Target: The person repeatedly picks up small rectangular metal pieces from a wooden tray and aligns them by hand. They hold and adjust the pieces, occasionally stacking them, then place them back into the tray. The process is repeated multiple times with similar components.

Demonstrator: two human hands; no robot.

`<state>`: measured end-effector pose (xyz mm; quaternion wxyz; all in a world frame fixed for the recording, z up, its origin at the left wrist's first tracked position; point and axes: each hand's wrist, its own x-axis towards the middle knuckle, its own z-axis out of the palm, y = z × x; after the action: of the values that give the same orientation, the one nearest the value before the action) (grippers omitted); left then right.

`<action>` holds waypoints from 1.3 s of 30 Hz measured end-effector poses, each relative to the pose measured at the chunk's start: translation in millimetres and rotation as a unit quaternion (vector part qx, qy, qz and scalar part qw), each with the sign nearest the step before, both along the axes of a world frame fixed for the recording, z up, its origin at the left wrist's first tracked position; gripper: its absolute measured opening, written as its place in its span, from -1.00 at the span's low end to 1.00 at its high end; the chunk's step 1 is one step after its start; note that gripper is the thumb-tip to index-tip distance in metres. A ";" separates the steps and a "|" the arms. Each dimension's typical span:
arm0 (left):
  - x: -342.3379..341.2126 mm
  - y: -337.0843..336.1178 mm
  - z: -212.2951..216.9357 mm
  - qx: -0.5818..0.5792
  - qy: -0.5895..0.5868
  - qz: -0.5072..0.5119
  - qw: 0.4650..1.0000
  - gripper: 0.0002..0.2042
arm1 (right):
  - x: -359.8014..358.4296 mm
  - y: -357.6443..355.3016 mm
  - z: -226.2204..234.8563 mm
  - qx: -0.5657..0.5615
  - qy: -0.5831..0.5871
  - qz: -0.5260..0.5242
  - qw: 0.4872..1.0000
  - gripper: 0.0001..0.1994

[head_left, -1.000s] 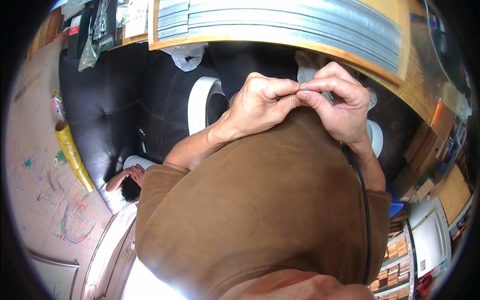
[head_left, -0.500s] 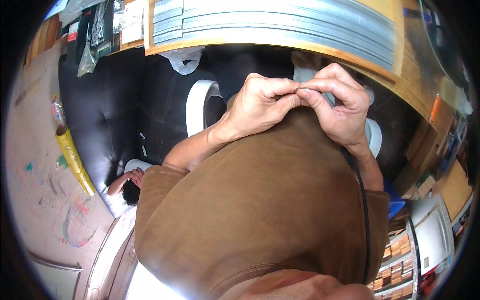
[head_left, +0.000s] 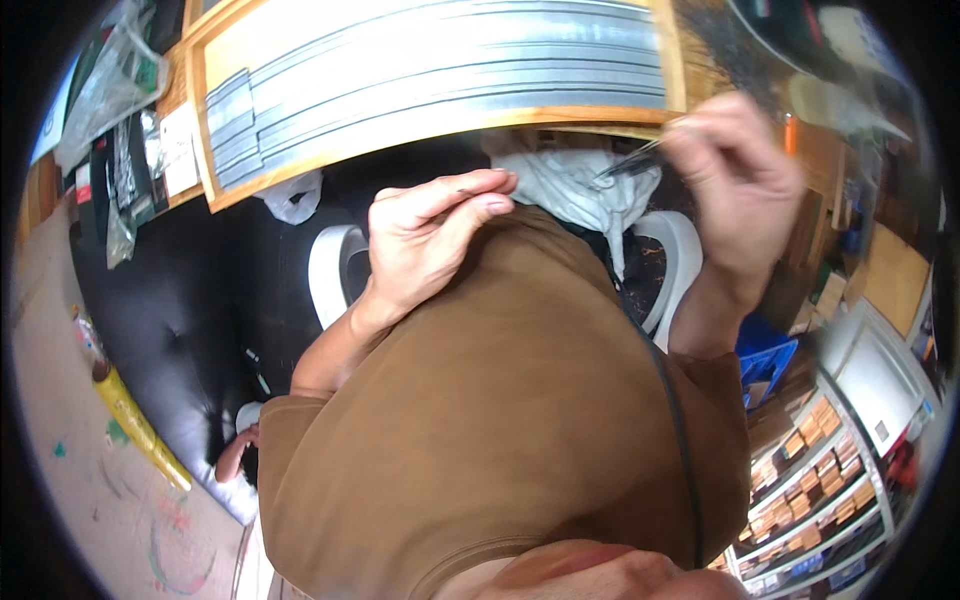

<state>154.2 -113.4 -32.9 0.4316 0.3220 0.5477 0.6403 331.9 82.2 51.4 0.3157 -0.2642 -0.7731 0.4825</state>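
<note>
My left hand (head_left: 425,235) is in front of my chest, thumb and fingers pinched together. A tiny dark bit shows by the fingers, too small to name. Off to the right and smeared by motion, my right hand (head_left: 740,185) is closed on a thin dark tool (head_left: 632,160) that looks like tweezers, its tip pointing left. Beneath that tip lies a pale crumpled cloth (head_left: 570,185) over my lap. Just beyond both hands is a shallow wooden tray (head_left: 440,137) with long grey metal strips (head_left: 450,75) lying side by side in it.
White chair arms (head_left: 328,275) flank me. Plastic bags and packets (head_left: 120,85) lie at the far left. A black padded surface (head_left: 160,310) and a yellow roll (head_left: 140,425) are on the left, with another person's arm (head_left: 235,455) nearby. Shelves of wooden blocks (head_left: 810,480) and a blue crate (head_left: 765,365) stand right.
My hands were together at the fingertips and have come apart. The right hand has moved right, with the thin tool now showing. The view has shifted, and the cloth is uncovered.
</note>
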 end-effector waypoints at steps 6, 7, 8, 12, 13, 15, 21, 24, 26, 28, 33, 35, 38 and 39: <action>-0.8 3.5 -6.4 -0.017 0.052 -0.045 0.997 -0.78 | 38.5 54.8 15.8 0.108 -0.116 -0.196 0.968 -0.90; 1.0 5.6 -4.7 -0.022 0.044 -0.048 0.998 -0.78 | 37.7 49.9 19.7 0.108 -0.111 -0.163 0.974 -0.91; 2.8 9.8 -1.3 -0.027 0.036 -0.052 0.998 -0.78 | 36.1 42.9 24.1 0.109 -0.108 -0.130 0.980 -0.91; 7.1 22.9 7.8 -0.030 0.019 -0.087 0.996 -0.80 | 3.7 -10.2 16.6 -0.008 -0.145 0.005 0.989 -0.92; 6.4 23.2 8.5 -0.033 0.016 -0.094 0.995 -0.81 | -3.7 -20.7 2.7 -0.051 -0.128 0.042 0.990 -0.91; 1.5 21.5 16.2 -0.037 0.019 -0.125 0.991 -0.82 | -17.3 -39.2 -16.3 -0.080 -0.093 0.099 0.987 -0.89; 4.4 15.4 9.2 -0.075 0.018 -0.146 0.986 -0.84 | -21.8 -61.6 -52.1 -0.154 -0.009 0.081 0.985 -0.93; 6.1 15.5 6.5 -0.102 0.054 -0.162 0.980 -0.87 | -19.1 -67.5 -63.7 -0.159 0.014 0.059 0.985 -0.90; 8.5 17.2 4.4 -0.110 0.070 -0.174 0.976 -0.88 | -11.2 -65.1 -59.7 -0.050 -0.010 0.026 0.998 -0.88; 11.6 16.1 0.5 -0.102 0.070 -0.169 0.978 -0.89 | 1.8 -56.6 -52.3 0.030 -0.027 -0.037 0.998 -0.89; 12.3 25.0 -14.1 -0.100 -0.173 -0.113 0.973 -0.86 | 60.6 12.6 -70.1 0.111 -0.188 -0.306 0.927 -0.58; 9.5 25.6 -13.8 -0.144 -0.162 -0.136 0.967 -0.84 | 57.4 23.9 -73.8 0.097 -0.223 -0.330 0.912 -0.60; 9.4 30.3 -5.4 -0.170 -0.169 -0.158 0.958 -0.83 | 64.2 52.2 -84.0 0.184 -0.175 -0.392 0.884 -0.69; 8.6 29.9 -2.6 -0.186 -0.193 -0.160 0.950 -0.83 | 56.4 46.1 -79.5 0.150 -0.091 -0.390 0.904 -0.76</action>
<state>162.8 -83.5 -35.5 0.6780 0.1899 0.5045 0.4998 388.3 128.3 -28.0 0.4427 -0.5373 -0.6967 0.1728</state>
